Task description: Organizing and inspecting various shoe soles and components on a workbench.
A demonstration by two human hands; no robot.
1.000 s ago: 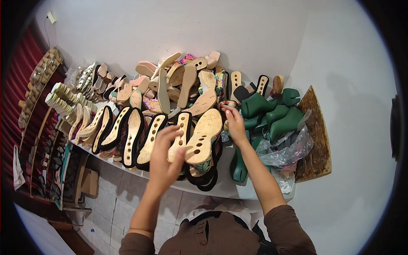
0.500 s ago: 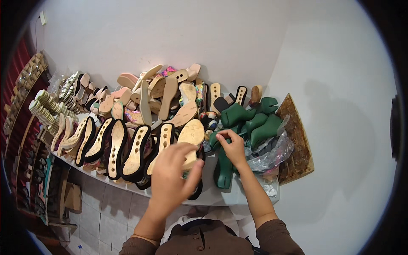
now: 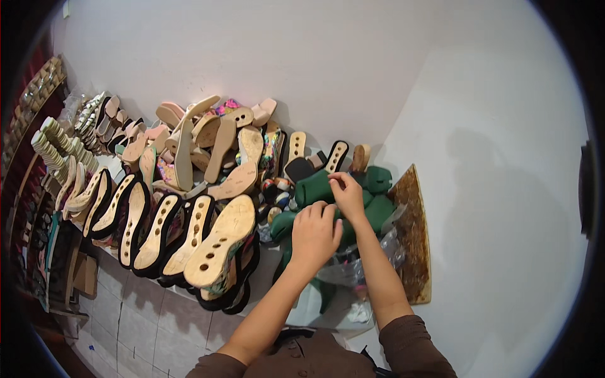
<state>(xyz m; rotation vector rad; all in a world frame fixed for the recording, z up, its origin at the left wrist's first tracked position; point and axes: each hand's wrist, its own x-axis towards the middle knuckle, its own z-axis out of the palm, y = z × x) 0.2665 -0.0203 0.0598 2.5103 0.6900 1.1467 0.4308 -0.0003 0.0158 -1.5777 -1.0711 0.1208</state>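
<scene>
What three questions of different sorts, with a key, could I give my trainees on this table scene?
1. What colour are the shoe lasts beside the left hand and right hand?
2. True or false: the brown board stands to the left of the shoe lasts.
3. The front-row sole nearest the shoe lasts has: (A) round holes; (B) a buckle; (C) laces.

Key: 1. Green. 2. False; it stands to their right. 3. A.

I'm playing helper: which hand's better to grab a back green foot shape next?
Probably the right hand: it's closer to that green foot shape; the left hand sits nearer the front.
</scene>
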